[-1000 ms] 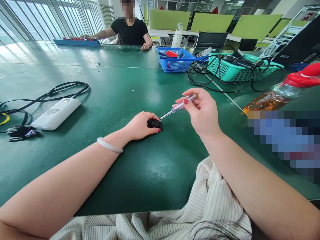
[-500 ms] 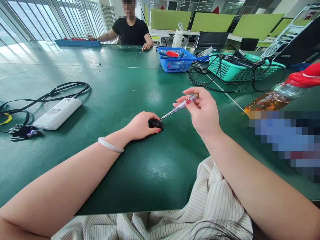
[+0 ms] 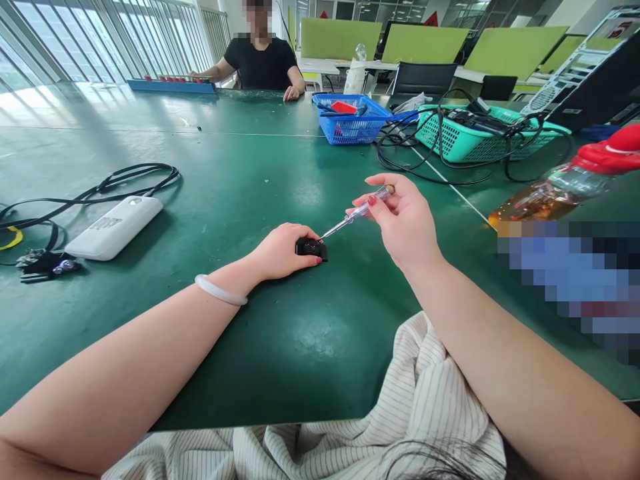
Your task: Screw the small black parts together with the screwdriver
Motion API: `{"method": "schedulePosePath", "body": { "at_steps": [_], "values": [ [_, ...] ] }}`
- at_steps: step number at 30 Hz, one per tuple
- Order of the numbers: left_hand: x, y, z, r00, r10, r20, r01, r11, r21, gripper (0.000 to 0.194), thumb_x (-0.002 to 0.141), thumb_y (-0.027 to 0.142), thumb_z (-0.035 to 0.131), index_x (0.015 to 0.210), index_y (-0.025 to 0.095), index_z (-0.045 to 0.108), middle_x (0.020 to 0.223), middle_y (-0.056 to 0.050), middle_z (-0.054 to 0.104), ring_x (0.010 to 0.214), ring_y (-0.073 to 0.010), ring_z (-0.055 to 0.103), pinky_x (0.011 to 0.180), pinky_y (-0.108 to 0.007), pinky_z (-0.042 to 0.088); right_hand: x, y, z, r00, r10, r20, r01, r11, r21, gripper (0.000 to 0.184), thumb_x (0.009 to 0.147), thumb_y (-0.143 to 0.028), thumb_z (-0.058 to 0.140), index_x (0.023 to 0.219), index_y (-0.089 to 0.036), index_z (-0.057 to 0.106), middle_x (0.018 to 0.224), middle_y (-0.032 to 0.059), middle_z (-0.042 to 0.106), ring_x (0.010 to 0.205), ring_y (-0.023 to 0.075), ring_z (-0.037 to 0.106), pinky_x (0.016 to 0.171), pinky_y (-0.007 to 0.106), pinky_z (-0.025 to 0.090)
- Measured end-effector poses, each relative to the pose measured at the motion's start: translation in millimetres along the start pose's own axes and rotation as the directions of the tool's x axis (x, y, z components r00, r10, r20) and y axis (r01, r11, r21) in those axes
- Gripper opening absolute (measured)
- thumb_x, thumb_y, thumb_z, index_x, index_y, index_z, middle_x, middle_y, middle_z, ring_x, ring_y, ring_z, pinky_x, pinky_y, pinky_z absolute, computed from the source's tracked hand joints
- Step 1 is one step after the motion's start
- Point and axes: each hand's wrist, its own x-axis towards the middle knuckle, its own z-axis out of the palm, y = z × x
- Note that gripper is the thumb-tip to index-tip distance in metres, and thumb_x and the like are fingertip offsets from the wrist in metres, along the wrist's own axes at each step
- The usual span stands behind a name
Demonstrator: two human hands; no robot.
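On the green table [image 3: 215, 373], my left hand [image 3: 283, 252] grips a small black block-like part [image 3: 313, 248] between thumb and fingers, keeping it against the tabletop. Small details show on the part's upper face, too tiny to identify. In my right hand [image 3: 407, 217] is a screwdriver [image 3: 359, 211] with a clear handle, pinched between thumb and fingers and slanting down to the left. Its metal tip meets the upper edge of the black part, near my left fingertips. A pale bangle [image 3: 221, 291] circles my left wrist.
A white power bank [image 3: 115, 227] with black cables lies left. Ahead are a blue basket [image 3: 353, 127] and a turquoise basket [image 3: 445, 147] with tangled cables. A red-lidded bottle [image 3: 555, 190] lies right. Across the table a person [image 3: 263, 63] touches a long blue rack [image 3: 173, 87].
The blue rack across the table has shifted right along with the other person's hand. My hands, the screwdriver and the black part look almost still.
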Motion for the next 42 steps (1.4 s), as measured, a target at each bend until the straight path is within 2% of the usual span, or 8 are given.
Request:
{"method": "schedulePosePath", "body": {
  "at_steps": [11, 16, 19, 22, 25, 32, 36, 42],
  "values": [
    [-0.1, -0.9, 0.0, 1.000, 0.002, 0.004, -0.002, 1.000, -0.001, 0.036, 0.078, 0.040, 0.073, 0.110, 0.022, 0.075, 0.110, -0.006, 0.074, 0.109, -0.0295, 0.064, 0.097, -0.042, 0.052, 0.3, -6.6, 1.2, 0.986, 0.156, -0.063, -0.155, 0.988, 0.023, 0.018, 0.092, -0.024, 0.068, 0.108, -0.026, 0.060, 0.083, -0.0031, 0.073, 0.080, 0.0159, 0.078, 0.093, 0.041, 0.065],
    [-0.1, -1.2, 0.5, 1.000, 0.009, -0.001, -0.009, 1.000, -0.003, 0.035, 0.078, 0.040, 0.073, 0.109, 0.022, 0.075, 0.111, -0.006, 0.074, 0.108, -0.0291, 0.064, 0.097, -0.043, 0.052, 2.8, -2.8, 1.0, 0.972, 0.220, -0.081, -0.219, 0.976, 0.022, 0.016, 0.091, -0.031, 0.073, 0.094, -0.024, 0.059, 0.080, -0.0023, 0.073, 0.075, 0.0145, 0.076, 0.088, 0.038, 0.066],
    [0.2, -1.1, 0.7, 1.000, 0.010, -0.005, -0.010, 1.000, -0.002, 0.033, 0.078, 0.040, 0.072, 0.107, 0.023, 0.075, 0.110, -0.006, 0.074, 0.107, -0.0291, 0.065, 0.096, -0.043, 0.053, 3.5, -0.6, 1.2, 0.965, 0.247, -0.087, -0.246, 0.969, 0.022, 0.014, 0.092, -0.029, 0.071, 0.091, -0.024, 0.058, 0.080, -0.0023, 0.072, 0.075, 0.0135, 0.075, 0.088, 0.037, 0.066],
    [0.6, -1.2, 0.8, 1.000, 0.012, -0.005, -0.012, 1.000, -0.001, 0.033, 0.078, 0.039, 0.073, 0.106, 0.023, 0.075, 0.110, -0.006, 0.074, 0.108, -0.0294, 0.065, 0.096, -0.043, 0.053, 2.5, -0.2, 1.9, 0.971, 0.228, -0.079, -0.226, 0.974, 0.029, 0.008, 0.094, -0.022, 0.064, 0.096, -0.024, 0.057, 0.081, -0.0034, 0.072, 0.079, 0.0134, 0.076, 0.092, 0.039, 0.064],
    [1.1, -1.5, 1.3, 1.000, 0.010, -0.006, -0.010, 1.000, -0.005, 0.033, 0.078, 0.039, 0.073, 0.107, 0.022, 0.075, 0.111, -0.006, 0.074, 0.108, -0.0294, 0.064, 0.097, -0.043, 0.052, 0.1, -1.2, 2.5, 0.985, 0.165, -0.054, -0.165, 0.986, 0.005, 0.010, 0.095, -0.018, 0.058, 0.102, -0.026, 0.057, 0.084, -0.0041, 0.071, 0.082, 0.0143, 0.077, 0.097, 0.042, 0.062],
    [0.6, -0.6, 1.2, 1.000, 0.000, -0.003, 0.000, 1.000, 0.003, 0.035, 0.078, 0.040, 0.073, 0.109, 0.023, 0.074, 0.110, -0.006, 0.074, 0.109, -0.0296, 0.064, 0.098, -0.043, 0.052, -5.4, -5.0, 1.7, 0.999, -0.024, 0.040, 0.027, 0.998, -0.058, 0.011, 0.097, -0.022, 0.055, 0.107, -0.028, 0.057, 0.087, -0.0040, 0.070, 0.086, 0.0160, 0.077, 0.097, 0.044, 0.060],
    [0.2, 0.5, 0.4, 1.000, -0.008, 0.001, 0.008, 1.000, 0.010, 0.035, 0.078, 0.041, 0.072, 0.108, 0.022, 0.074, 0.112, -0.006, 0.074, 0.109, -0.0299, 0.064, 0.097, -0.043, 0.052, -5.1, -5.6, 1.3, 0.998, -0.046, 0.038, 0.048, 0.998, -0.036, 0.008, 0.099, -0.027, 0.055, 0.107, -0.029, 0.055, 0.088, -0.0045, 0.070, 0.086, 0.0154, 0.076, 0.096, 0.043, 0.061],
    [0.7, 0.9, 0.6, 1.000, -0.007, 0.003, 0.007, 1.000, 0.009, 0.036, 0.079, 0.041, 0.072, 0.109, 0.023, 0.074, 0.111, -0.006, 0.074, 0.109, -0.0297, 0.064, 0.098, -0.043, 0.052, -5.7, -3.2, 1.5, 0.996, -0.069, 0.059, 0.072, 0.996, -0.053, 0.010, 0.099, -0.023, 0.053, 0.107, -0.029, 0.055, 0.087, -0.0044, 0.070, 0.087, 0.0156, 0.076, 0.097, 0.044, 0.060]
  ]
}}
